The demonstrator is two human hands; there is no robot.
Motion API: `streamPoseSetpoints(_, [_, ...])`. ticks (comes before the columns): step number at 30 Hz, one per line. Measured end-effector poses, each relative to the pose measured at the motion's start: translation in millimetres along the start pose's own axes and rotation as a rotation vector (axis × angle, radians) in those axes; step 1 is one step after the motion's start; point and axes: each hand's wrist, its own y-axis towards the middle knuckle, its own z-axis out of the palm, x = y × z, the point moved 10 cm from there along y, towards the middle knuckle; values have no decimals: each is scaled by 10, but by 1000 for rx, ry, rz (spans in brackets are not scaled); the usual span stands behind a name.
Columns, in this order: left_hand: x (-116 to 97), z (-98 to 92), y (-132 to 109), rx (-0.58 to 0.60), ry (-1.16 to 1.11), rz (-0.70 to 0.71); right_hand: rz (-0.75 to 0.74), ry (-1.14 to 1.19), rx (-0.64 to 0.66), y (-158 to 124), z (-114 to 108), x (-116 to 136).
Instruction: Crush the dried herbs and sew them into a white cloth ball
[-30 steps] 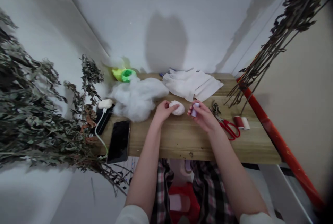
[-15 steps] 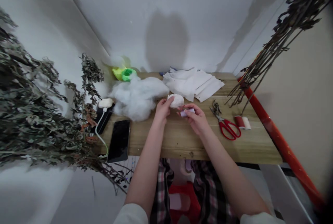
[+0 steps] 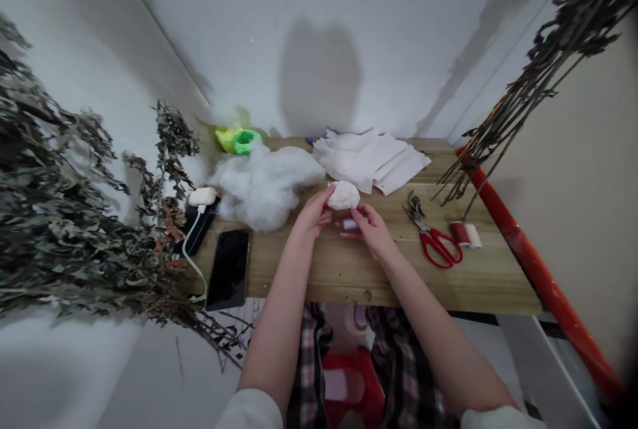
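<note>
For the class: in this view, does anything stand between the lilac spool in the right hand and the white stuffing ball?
Nothing visible does. The lilac spool, pinched in the right hand, sits just below the white stuffing ball, which the left hand holds.

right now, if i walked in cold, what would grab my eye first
A big bunch of dried leafy branches hangs down the left side. On the wooden table, a white heap of stuffing sits at the back, left of centre. Red-handled scissors lie toward the right.
</note>
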Motion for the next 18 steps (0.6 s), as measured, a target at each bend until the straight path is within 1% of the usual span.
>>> streamPoseSetpoints(2, [16, 55, -18, 64, -1, -26, -8, -91, -20, 26, -38, -13])
streamPoseSetpoints(5, [34, 107, -49, 124, 4, -54, -61, -230, -63, 71, -105, 22])
streamPoseSetpoints(8, [62, 152, -75, 173, 38, -79, -92, -273, -108, 124, -178, 48])
streamPoseSetpoints(12, [67, 163, -94, 192, 135, -67, -52, -177, -125, 200, -253, 1])
streamPoseSetpoints(18, [61, 78, -117, 130, 381, -53, 62, 14, -141, 271, -341, -87])
